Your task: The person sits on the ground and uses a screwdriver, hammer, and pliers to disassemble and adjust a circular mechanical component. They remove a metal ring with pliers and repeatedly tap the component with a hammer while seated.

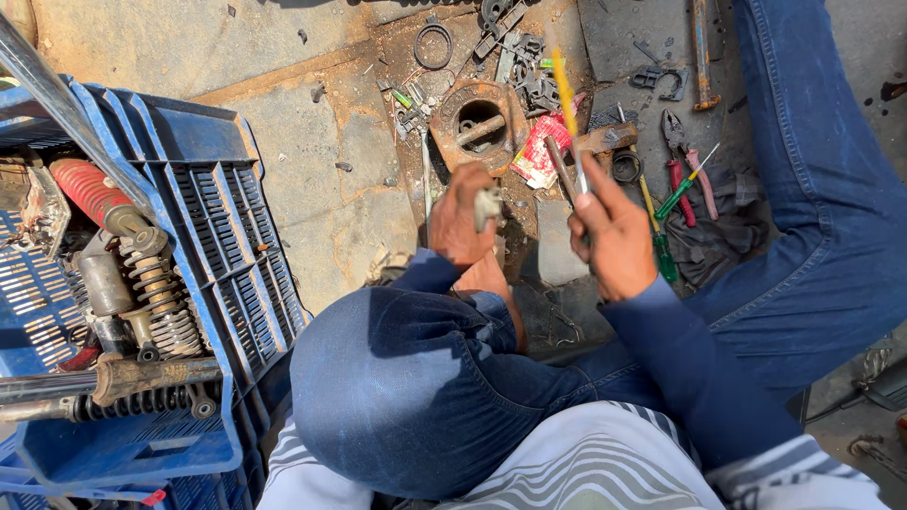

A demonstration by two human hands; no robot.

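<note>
A: Left hand (460,219) first – what's it doing?

B: Closed round a small grey metal part (487,205), pinched btwn thumb & fingers, held above the ground in front of the raised knee. Right hand (612,241) is curled tight on a yellow-handled tool (565,94) plus what looks like a thin metal shaft; can't tell if that's one tool or two.

A: How do they lie to each other?

B: Part sits just left of the right hand, near but apart. Tool's long axis runs up & away from the person, handle end far out, so the working end is down in the fist, on the side near the part. Left hand already has the part; right is the one carrying the tool.

A: Surroundings, big to small?

B: Blue plastic crate (222,217) at far left w/ a red shock spring (87,189) & chrome shock absorbers. Person's jeans legs frame the work. Straight ahead a rusty metal housing (480,123) on the oily ground, a red packet (540,151) beside it. Right of it pliers (682,161) w/ red grips, a green screwdriver (664,250), a dark rag. Small rubber ring (434,45) further out. Nothing btwn the two hands.
</note>
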